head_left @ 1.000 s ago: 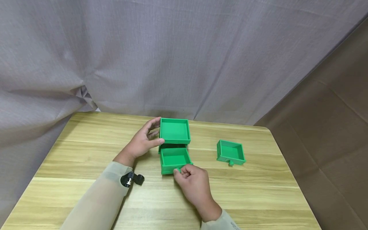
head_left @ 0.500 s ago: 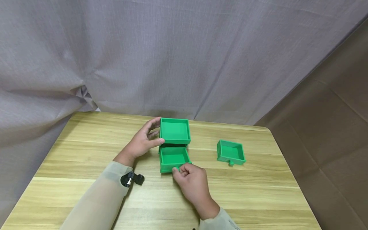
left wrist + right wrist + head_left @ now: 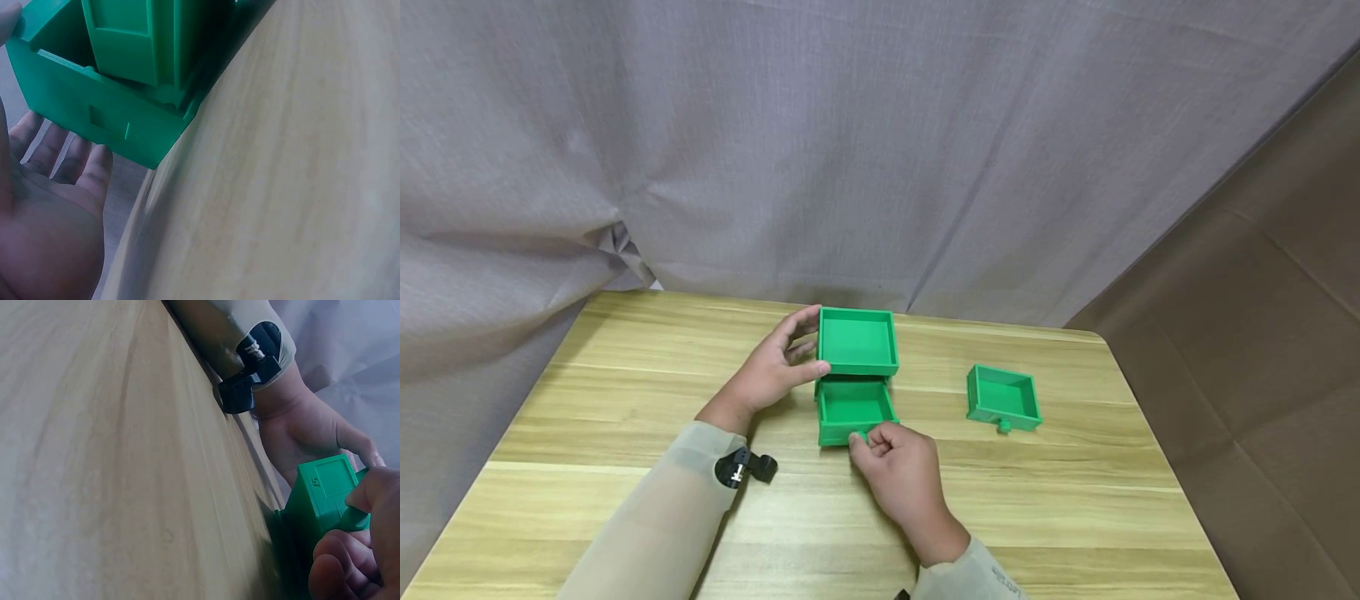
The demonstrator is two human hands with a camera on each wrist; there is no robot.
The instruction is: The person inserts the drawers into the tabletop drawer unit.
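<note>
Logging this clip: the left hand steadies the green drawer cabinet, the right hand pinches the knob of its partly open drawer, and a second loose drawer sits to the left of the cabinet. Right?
Not quite. The loose drawer sits to the right of the green drawer cabinet, as the head view shows. The left hand does steady it, and the right hand pinches the knob of the partly open drawer.

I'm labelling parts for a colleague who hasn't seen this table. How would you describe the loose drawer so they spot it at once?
On the wooden table, look right of the green cabinet that the left hand steadies. The loose drawer sits alone there, open side up, with a small knob facing the near edge. Unlike the drawer in the right hand's grip, nothing touches it.
</note>
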